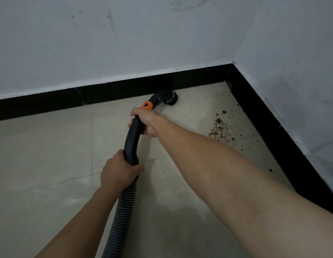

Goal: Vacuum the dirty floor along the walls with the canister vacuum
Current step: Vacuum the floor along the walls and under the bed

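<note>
Now both hands, left hand and right hand, grip the hose handle, nozzle at the baseboard.

**Both hands on the vacuum handle at the wall**

The right hand grips the black handle far up; the left hand grips where the ribbed hose joins. The nozzle touches the black baseboard. Brown dirt lies right, near the corner.

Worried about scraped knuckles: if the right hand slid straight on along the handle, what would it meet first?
The orange collar just ahead of the right hand on the black handle, then the brush nozzle by the black baseboard; depth is unclear.
</note>
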Motion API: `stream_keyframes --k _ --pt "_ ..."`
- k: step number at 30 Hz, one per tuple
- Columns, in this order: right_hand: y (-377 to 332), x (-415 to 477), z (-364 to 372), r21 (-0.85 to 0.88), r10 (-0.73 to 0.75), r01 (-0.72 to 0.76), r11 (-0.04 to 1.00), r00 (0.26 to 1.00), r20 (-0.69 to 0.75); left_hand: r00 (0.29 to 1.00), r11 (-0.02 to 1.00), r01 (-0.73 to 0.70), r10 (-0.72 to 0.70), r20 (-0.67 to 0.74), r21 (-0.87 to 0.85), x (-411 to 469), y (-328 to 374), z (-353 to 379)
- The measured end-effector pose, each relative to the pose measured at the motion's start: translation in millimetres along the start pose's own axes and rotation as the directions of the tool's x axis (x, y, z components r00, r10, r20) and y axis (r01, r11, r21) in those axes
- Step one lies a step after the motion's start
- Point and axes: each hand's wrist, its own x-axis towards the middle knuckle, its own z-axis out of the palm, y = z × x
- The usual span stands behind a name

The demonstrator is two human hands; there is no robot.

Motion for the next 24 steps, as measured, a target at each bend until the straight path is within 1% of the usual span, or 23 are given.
stream_keyframes --k 3,6,11,15,19,24 --pt "20.5 -15.1 12.2 -0.024 -0.003 0.001 1.000 0.998 -0.065 0.995 0.998 0.005 0.001 0.097 -0.060 -13.5 -21.2 -8.0" --pt "32.3 -30.9 1.9 -0.025 0.007 -0.010 1.000 0.989 -0.149 0.982 0.996 -0.024 0.040 0.182 -0.088 -27.0 -24.0 -5.3" --pt "20.0 -55.9 -29.5 -0.033 0.005 -0.011 0.999 0.982 -0.191 0.966 0.985 -0.107 0.135 0.221 -0.137 -40.6 4.4 0.1" --pt "11.8 -62.2 -40.5 -0.037 0.016 -0.022 0.999 0.987 -0.159 0.966 0.985 -0.132 0.153 0.210 -0.113 -40.8 14.8 -2.7" --pt "12.1 -46.2 -31.9 -0.075 0.012 -0.021 0.997 0.993 -0.120 0.975 0.986 -0.091 0.116 0.191 -0.139 -33.7 8.1 0.7" --pt "-2.1 -16.3 -13.8 -0.102 0.012 -0.014 0.995 1.000 -0.021 0.993 0.987 -0.025 0.043 0.113 -0.158 -10.7 8.0 4.4"
